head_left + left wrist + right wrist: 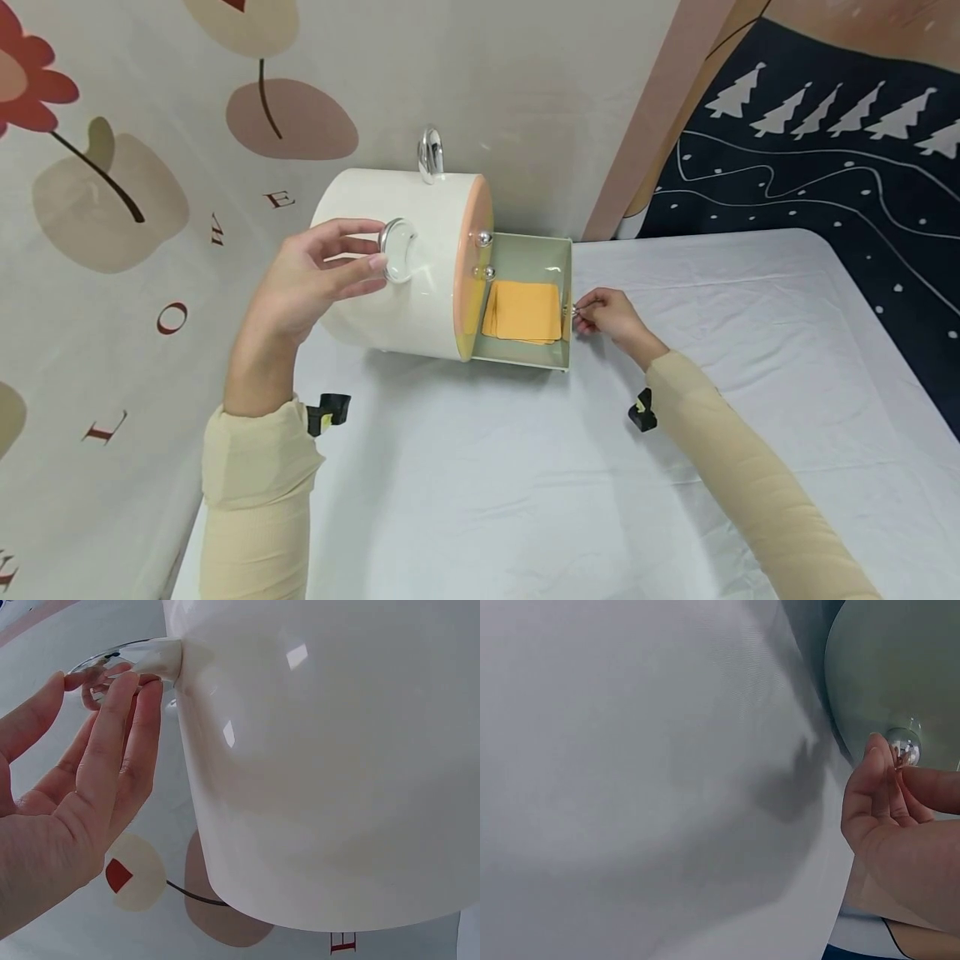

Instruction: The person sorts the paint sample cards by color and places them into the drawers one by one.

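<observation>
A cream drum-shaped cabinet [420, 321] stands on the white-covered table, with a peach and yellow end face. From that end a pale green drawer [525, 260] sticks out, with a small stack of orange-yellow square cards [528, 310] lying inside. My left hand [300, 271] pinches a shiny silver ring handle [146, 658] on the cabinet's side between thumb and fingertips. At the drawer's outer end, my right hand [615, 318] grips a round silver knob [904, 747] with thumb and fingers. The knob is mostly covered in the head view.
Another silver handle [431, 154] rises from the cabinet's far side, and two silver knobs [484, 238] show on its end face. Behind stands a pale patterned cloth [525, 100]. A dark cloth with white trees [780, 112] hangs at the right beyond the white table cover [495, 492].
</observation>
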Demonstrator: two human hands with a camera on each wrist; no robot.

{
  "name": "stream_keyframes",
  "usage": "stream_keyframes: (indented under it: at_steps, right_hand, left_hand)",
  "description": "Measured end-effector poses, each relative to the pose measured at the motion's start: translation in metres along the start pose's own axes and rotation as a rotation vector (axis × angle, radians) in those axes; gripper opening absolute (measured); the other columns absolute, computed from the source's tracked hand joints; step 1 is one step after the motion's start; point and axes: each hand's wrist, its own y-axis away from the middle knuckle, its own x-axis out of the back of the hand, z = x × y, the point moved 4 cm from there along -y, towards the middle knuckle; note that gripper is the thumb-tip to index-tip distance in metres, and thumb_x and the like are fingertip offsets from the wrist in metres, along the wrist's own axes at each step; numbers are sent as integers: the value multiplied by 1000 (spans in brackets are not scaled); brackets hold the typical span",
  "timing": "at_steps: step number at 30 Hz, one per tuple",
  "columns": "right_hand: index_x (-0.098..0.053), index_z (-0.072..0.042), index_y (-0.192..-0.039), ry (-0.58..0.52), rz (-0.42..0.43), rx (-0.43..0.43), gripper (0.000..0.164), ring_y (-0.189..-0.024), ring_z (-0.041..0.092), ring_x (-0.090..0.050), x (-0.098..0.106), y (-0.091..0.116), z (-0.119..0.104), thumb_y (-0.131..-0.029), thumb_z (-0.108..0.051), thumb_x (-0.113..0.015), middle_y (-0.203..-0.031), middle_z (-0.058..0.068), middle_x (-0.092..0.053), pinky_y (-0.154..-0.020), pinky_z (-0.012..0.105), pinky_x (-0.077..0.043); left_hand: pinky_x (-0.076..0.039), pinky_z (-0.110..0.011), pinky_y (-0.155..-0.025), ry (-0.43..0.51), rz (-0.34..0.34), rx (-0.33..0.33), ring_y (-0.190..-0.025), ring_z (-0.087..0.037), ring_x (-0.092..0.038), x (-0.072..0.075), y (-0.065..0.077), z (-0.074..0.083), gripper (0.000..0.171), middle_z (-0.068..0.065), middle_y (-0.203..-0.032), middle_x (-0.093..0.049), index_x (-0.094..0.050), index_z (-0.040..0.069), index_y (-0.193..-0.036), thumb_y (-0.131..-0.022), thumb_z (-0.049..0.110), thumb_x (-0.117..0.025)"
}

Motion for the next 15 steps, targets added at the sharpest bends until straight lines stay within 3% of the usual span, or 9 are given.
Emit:
stream_keyframes:
  at_steps: [11, 15]
  right_hand:
    - [-50, 13, -108, -47, -115, 53, 18, -69, 17, -57, -40, -3, -24, -93, 6, -44, -96, 25, -58, -74, 37, -57]
    - [-49, 13, -114, -63, -158, 54, 23, -80, 24, -57, -60, -4, -31, -92, 8, -44, -105, 27, -56, -84, 44, -53]
  left_hand:
    - [-57, -30, -77, -4, 3, -3, -79, -16, -62, 0, 1, 2, 34, -12, -99, -54, -59, 1, -114, -81, -2, -67]
    - [-57, -30, -77, -13, 2, -5, -79, -16, -62, 0, 1, 2, 34, -13, -99, -54, -59, 1, -113, -81, -2, -67]
